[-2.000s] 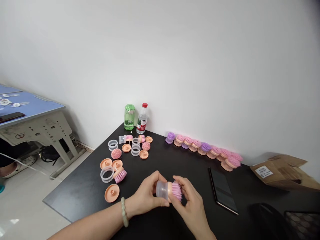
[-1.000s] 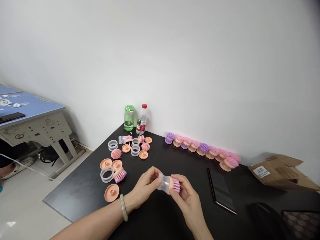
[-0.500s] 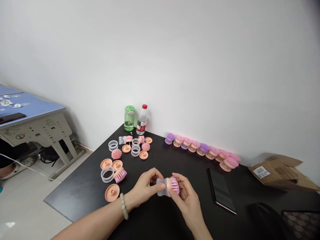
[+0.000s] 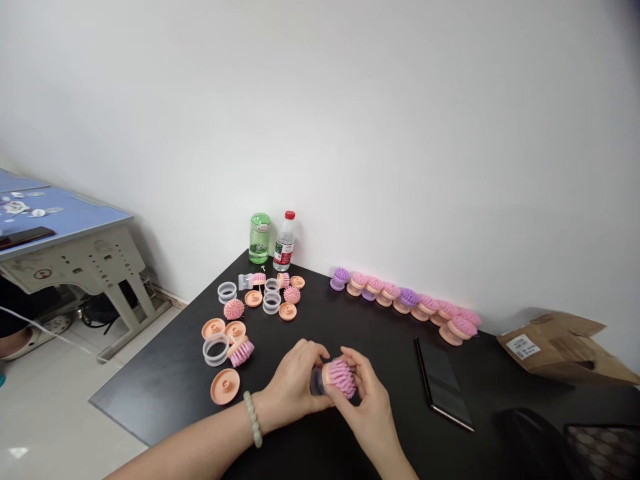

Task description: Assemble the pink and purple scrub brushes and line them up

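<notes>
Head view: left hand [image 4: 290,388] and right hand [image 4: 369,401] close together, clamped on a pink-bristled brush [image 4: 341,378] over the black tabletop [image 4: 150,400].
Left fingers wrap its clear plastic cup [image 4: 316,381]; right hand cups the bristles. Beyond lie peach discs [image 4: 225,386] and clear rings [image 4: 215,349] at left, a phone [image 4: 443,383] at right, then brushes [image 4: 410,298] lined along the wall [image 4: 400,133].

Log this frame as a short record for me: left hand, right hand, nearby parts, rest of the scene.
Left hand: holds a clear plastic ring, partly hidden.
Right hand: holds a pink-bristled brush head against that ring.
Nearby parts: peach discs, clear rings.
Rest: pink and purple brushes along the wall, a smartphone, a cardboard package.
</notes>
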### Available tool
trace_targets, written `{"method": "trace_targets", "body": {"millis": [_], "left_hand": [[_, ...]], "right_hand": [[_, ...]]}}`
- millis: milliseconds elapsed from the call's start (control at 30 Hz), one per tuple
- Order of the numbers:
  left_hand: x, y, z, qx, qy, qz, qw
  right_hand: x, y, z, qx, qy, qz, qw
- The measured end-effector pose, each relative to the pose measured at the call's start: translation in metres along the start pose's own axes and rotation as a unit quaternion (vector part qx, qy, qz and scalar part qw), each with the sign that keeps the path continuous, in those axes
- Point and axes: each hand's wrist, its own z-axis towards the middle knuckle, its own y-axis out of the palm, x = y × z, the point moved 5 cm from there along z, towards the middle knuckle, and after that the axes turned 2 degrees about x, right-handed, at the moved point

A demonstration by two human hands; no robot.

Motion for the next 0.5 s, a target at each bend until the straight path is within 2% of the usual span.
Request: {"method": "trace_targets", "body": {"millis": [133,267,333,400,500], "left_hand": [[0.000,0.005,0.000,-0.012,-0.008,0.023,1.000],[0.002,-0.001,0.001,0.009,-0.054,-0.085,0.995],[0.003,-0.002,0.000,-0.008,-0.047,-0.153,0.987],[0.005,0.002,-0.003,-0.068,-0.011,-0.225,0.972],[0.005,0.021,-0.010,-0.225,0.047,-0.323,0.918]], "right_hand": [[0.000,0.004,-0.002,-0.001,-0.010,-0.022,1.000],[0.008,-0.004,0.008,0.012,-0.010,0.106,0.994],[0.018,-0.006,0.021,0.032,0.009,0.111,0.993],[0.024,0.001,0.036,0.028,0.005,0.066,0.997],[0.021,0.026,0.060,-0.011,-0.051,0.009,0.999]]}}
